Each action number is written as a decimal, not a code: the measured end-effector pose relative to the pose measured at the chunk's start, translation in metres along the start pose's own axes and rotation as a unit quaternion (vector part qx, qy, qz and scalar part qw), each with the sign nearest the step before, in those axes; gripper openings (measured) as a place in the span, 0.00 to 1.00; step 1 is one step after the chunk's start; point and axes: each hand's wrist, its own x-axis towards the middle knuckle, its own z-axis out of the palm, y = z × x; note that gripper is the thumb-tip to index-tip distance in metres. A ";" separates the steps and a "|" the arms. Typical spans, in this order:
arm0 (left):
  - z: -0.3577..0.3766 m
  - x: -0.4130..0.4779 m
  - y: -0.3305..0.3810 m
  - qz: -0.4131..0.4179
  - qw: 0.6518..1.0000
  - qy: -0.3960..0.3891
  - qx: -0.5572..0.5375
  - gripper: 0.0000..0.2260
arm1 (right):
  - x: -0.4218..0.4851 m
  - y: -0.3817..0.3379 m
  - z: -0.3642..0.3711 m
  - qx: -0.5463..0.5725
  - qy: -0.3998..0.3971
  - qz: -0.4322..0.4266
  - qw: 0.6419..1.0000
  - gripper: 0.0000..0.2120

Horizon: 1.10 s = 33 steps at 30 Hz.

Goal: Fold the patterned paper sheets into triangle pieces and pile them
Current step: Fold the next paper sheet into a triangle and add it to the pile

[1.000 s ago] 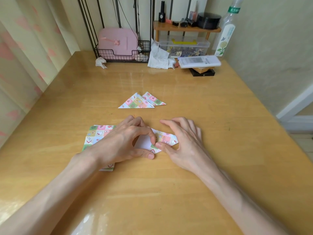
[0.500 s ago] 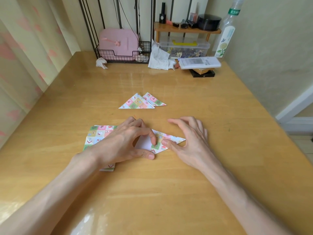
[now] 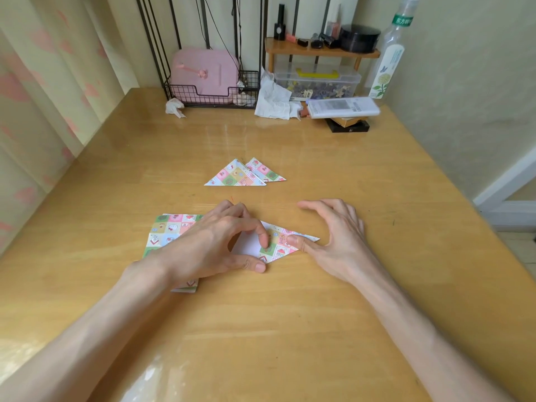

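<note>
Pressing the half-folded patterned paper sheet (image 3: 278,246) onto the glossy wooden surface (image 3: 290,314), my left hand (image 3: 214,242) pins its white inside with a curled forefinger while my right hand (image 3: 333,236) thumbs the crease, other fingers arched clear. It looks featherlight, thin and prone to sliding, so I'd hold it beside the fold. The two finished patterned paper triangles (image 3: 237,177) lie just beyond.

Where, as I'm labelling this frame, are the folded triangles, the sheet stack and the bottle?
Folded triangles (image 3: 236,177): head view, middle of the front one.
Sheet stack (image 3: 169,232): head view, bare left part of top sheet.
Bottle (image 3: 389,60): head view, its label.
</note>
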 end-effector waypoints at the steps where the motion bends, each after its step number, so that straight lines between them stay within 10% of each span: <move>1: 0.000 0.000 0.000 -0.001 1.000 -0.001 0.000 0.17 | 0.000 0.000 -0.001 0.000 0.000 0.002 1.000 0.32; 33: -0.006 -0.004 -0.004 0.011 1.000 -0.019 0.005 0.15 | 0.005 0.006 -0.020 0.031 -0.036 0.012 0.999 0.16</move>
